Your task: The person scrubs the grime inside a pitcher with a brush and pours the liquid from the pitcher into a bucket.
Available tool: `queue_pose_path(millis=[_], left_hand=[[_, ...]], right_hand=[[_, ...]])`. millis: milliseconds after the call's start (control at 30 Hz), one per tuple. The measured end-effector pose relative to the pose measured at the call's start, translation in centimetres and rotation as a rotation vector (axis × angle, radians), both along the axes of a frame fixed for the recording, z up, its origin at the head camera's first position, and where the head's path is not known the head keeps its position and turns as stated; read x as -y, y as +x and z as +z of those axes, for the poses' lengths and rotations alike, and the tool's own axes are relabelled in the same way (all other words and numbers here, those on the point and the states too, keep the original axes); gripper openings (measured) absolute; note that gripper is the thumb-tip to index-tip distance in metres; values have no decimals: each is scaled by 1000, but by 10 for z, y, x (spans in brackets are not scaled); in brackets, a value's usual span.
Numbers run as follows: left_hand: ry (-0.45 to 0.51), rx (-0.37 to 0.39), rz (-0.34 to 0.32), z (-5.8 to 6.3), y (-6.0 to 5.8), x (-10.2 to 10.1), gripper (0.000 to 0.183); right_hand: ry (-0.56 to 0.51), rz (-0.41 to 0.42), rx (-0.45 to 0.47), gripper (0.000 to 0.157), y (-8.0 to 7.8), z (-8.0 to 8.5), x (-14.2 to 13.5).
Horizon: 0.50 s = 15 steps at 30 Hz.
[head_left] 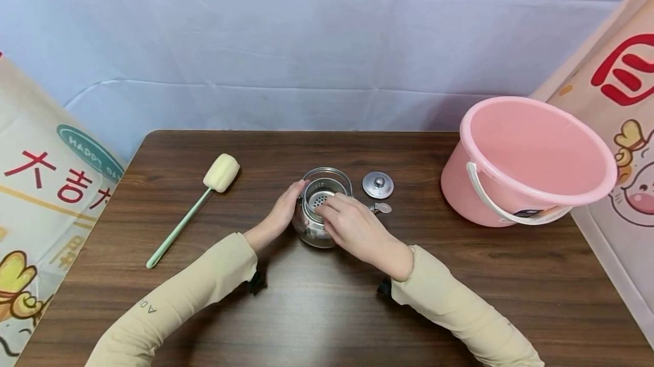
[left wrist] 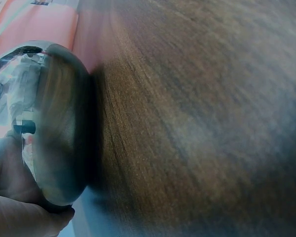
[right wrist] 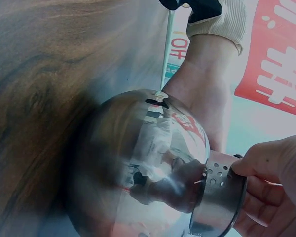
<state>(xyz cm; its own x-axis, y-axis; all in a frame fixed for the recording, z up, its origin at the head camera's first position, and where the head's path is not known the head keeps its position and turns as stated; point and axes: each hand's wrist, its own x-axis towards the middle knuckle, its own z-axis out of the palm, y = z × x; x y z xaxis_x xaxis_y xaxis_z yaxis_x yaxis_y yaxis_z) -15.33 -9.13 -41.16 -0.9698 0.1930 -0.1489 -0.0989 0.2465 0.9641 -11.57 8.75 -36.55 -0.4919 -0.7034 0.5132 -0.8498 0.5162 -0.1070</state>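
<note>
A shiny stainless steel teapot point(head_left: 313, 234) stands on the table, its hoop handle point(head_left: 327, 170) over the open mouth. In the mouth is a perforated metal strainer point(right wrist: 217, 197); the right wrist view shows it sticking partly out of the pot. My right hand point(head_left: 357, 228) pinches the strainer's rim, with the thumb on one side and the fingers on the other. Against the pot's left side rests my left hand point(head_left: 278, 212), its fingers fairly straight. The teapot's round lid point(head_left: 378, 185) lies just right of the pot, near the spout point(head_left: 382, 207).
A pink bucket point(head_left: 452, 185) with a white handle stands at the right of the dark wooden table point(head_left: 317, 321). On the left lies a sponge brush point(head_left: 222, 172) with a long green handle. Behind the table hangs a pale cloth point(head_left: 286, 43).
</note>
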Motion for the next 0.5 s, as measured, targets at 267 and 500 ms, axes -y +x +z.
queue_pose_path(millis=[267, 500], left_hand=[[11, 1, -3, -4, -1, 1, 52], [-1, -17, 3, -5, 0, 0, 53]], right_hand=[[-16, -3, -8, 17, 1, 7, -2], [-47, -3, -9, 17, 1, 11, -4]])
